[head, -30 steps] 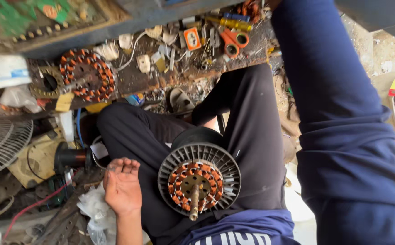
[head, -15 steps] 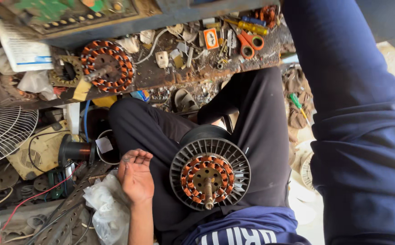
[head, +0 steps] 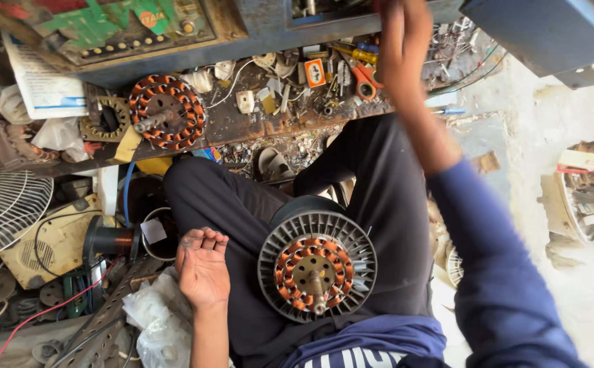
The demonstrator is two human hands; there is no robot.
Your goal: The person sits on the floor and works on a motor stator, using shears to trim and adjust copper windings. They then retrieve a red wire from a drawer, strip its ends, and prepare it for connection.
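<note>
A fan motor (head: 316, 266) with a grey finned rim, copper windings and a central shaft rests on my lap against my dark trousers. My left hand (head: 201, 267) lies palm up on my left thigh just left of the motor, fingers loosely curled, holding nothing. My right hand (head: 402, 49) is raised at the far edge of the workbench, above the orange-handled scissors (head: 364, 80), and is blurred. Whether it grips anything I cannot tell. My blue sleeve (head: 501, 272) crosses the right side.
A second wound stator (head: 167, 112) sits on the cluttered rusty workbench (head: 242, 123) among screwdrivers and small parts. A blue machine housing (head: 549, 34) overhangs the top right. A wire fan guard (head: 0, 211), cables and plastic bags (head: 154, 320) crowd the floor to the left.
My right arm has reached forward so the hand now shows at the bench's far edge. The left hand stays on the thigh, and the view has drawn closer.
</note>
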